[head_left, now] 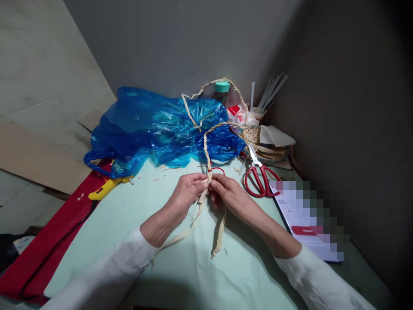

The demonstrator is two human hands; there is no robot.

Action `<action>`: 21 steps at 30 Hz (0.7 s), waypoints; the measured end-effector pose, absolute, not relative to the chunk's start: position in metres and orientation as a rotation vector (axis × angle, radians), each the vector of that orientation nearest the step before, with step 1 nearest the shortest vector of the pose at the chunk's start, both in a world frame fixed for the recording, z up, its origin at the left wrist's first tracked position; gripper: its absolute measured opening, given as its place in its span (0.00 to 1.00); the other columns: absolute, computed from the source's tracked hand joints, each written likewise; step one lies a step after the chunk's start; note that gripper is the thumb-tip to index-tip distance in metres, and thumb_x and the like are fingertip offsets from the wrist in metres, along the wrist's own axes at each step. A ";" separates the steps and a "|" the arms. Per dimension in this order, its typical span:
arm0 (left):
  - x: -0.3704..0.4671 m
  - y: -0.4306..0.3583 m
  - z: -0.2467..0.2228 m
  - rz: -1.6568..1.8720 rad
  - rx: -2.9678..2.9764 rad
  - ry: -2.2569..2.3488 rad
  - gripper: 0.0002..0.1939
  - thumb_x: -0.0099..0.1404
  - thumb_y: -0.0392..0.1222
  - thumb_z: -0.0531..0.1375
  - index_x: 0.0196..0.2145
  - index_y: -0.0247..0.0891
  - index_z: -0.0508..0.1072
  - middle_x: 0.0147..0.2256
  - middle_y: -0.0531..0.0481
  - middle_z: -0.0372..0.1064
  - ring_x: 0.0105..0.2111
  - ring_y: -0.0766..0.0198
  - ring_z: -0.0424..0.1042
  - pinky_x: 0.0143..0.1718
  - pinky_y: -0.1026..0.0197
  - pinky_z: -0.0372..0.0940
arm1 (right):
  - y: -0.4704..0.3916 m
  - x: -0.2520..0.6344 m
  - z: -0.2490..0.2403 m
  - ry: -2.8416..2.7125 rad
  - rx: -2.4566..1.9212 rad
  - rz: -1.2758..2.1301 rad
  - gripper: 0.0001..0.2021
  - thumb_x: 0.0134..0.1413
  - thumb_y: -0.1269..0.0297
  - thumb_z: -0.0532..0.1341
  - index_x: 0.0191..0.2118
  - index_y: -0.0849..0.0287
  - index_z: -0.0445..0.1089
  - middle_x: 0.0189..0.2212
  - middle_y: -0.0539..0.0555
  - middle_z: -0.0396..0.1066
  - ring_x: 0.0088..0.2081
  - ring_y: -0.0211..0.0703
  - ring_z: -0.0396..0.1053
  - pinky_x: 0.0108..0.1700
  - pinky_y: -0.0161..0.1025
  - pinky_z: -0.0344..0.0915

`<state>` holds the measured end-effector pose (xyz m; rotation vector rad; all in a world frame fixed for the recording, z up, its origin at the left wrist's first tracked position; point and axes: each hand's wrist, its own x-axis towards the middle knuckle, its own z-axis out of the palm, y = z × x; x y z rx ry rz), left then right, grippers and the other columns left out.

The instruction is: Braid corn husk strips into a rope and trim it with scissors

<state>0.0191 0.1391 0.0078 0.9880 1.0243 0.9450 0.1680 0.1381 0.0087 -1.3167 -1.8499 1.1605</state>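
Observation:
A pale braided cord [206, 146] of flat, straw-like strips runs from the basket side down to the middle of the table. Both hands close on its near end, fingertips almost touching. My left hand [187, 191] pinches the braid from the left, and my right hand [227, 189] pinches it from the right. Just above the fingers a red thread [219, 168] circles the braid. Loose strips [219, 234] hang below the hands toward me, one trailing left. Part of the right fingers is hidden behind the cord.
Red-handled scissors [261, 181] lie right of my hands, beside a partly blurred tablet or clipboard [303, 230]. A blue plastic bag [145, 125] fills the back left, with a yellow-handled tool [106, 188] below it. Behind stand a green-lidded jar [222, 87] and a cup of sticks [258, 113].

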 end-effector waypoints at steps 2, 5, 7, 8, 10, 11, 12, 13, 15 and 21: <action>0.020 0.138 0.009 0.960 1.033 1.071 0.07 0.55 0.38 0.62 0.33 0.33 0.72 0.21 0.54 0.68 0.23 0.69 0.66 0.26 0.67 0.58 | 0.140 0.164 0.004 -1.824 -1.338 1.173 0.12 0.64 0.61 0.48 0.32 0.58 0.64 0.24 0.48 0.64 0.26 0.36 0.61 0.31 0.34 0.54; 0.020 0.136 0.010 0.925 1.159 1.120 0.06 0.58 0.37 0.59 0.34 0.34 0.70 0.26 0.52 0.70 0.27 0.67 0.68 0.31 0.66 0.60 | 0.142 0.162 0.003 -1.846 -1.348 1.124 0.13 0.62 0.63 0.49 0.28 0.59 0.63 0.23 0.47 0.62 0.27 0.36 0.59 0.31 0.34 0.52; 0.019 0.133 0.009 0.872 1.294 1.202 0.05 0.60 0.37 0.57 0.35 0.36 0.69 0.28 0.52 0.70 0.29 0.66 0.68 0.32 0.65 0.59 | 0.143 0.163 0.003 -1.863 -1.354 1.107 0.14 0.61 0.63 0.50 0.24 0.59 0.61 0.21 0.47 0.60 0.26 0.35 0.57 0.30 0.34 0.50; 0.019 0.132 0.010 0.836 1.372 1.264 0.05 0.61 0.38 0.55 0.36 0.37 0.68 0.27 0.53 0.70 0.29 0.65 0.67 0.31 0.65 0.58 | 0.144 0.164 0.003 -1.871 -1.367 1.093 0.15 0.61 0.63 0.51 0.23 0.59 0.60 0.20 0.47 0.59 0.25 0.35 0.56 0.29 0.34 0.49; 0.019 0.129 0.012 0.748 1.514 1.396 0.05 0.63 0.38 0.54 0.38 0.38 0.66 0.25 0.55 0.68 0.26 0.65 0.64 0.29 0.64 0.56 | 0.143 0.166 0.004 -1.870 -1.401 1.059 0.16 0.60 0.63 0.52 0.21 0.59 0.57 0.18 0.46 0.55 0.23 0.34 0.53 0.27 0.34 0.47; 0.019 0.128 0.014 0.709 1.565 1.453 0.05 0.64 0.38 0.53 0.39 0.39 0.65 0.24 0.55 0.68 0.25 0.65 0.63 0.29 0.63 0.56 | 0.143 0.168 0.004 -1.863 -1.417 1.040 0.17 0.60 0.62 0.52 0.20 0.58 0.56 0.17 0.45 0.54 0.22 0.34 0.51 0.27 0.35 0.46; 0.019 0.128 0.016 0.679 1.602 1.496 0.05 0.64 0.38 0.52 0.39 0.39 0.64 0.24 0.56 0.69 0.24 0.65 0.63 0.29 0.63 0.55 | 0.142 0.169 0.004 -1.854 -1.426 1.027 0.18 0.59 0.62 0.52 0.19 0.58 0.55 0.16 0.45 0.53 0.22 0.34 0.51 0.26 0.35 0.46; 0.019 0.127 0.019 0.659 1.628 1.527 0.04 0.65 0.38 0.52 0.37 0.40 0.64 0.23 0.55 0.70 0.24 0.65 0.63 0.30 0.62 0.55 | 0.141 0.171 0.005 -1.843 -1.431 1.023 0.19 0.59 0.62 0.53 0.18 0.59 0.55 0.15 0.45 0.54 0.21 0.34 0.51 0.26 0.34 0.46; 0.020 0.127 0.024 0.655 1.649 1.554 0.04 0.65 0.38 0.51 0.32 0.40 0.64 0.22 0.55 0.72 0.24 0.65 0.64 0.30 0.62 0.55 | 0.140 0.172 0.006 -1.831 -1.422 1.044 0.20 0.59 0.63 0.52 0.17 0.59 0.58 0.14 0.46 0.58 0.20 0.33 0.54 0.26 0.34 0.48; 0.024 0.118 0.023 0.817 1.842 1.530 0.11 0.64 0.36 0.52 0.25 0.38 0.66 0.18 0.55 0.68 0.19 0.68 0.62 0.26 0.64 0.55 | 0.140 0.172 0.005 -1.747 -1.373 1.143 0.17 0.58 0.65 0.53 0.20 0.61 0.68 0.17 0.48 0.65 0.21 0.34 0.58 0.27 0.34 0.51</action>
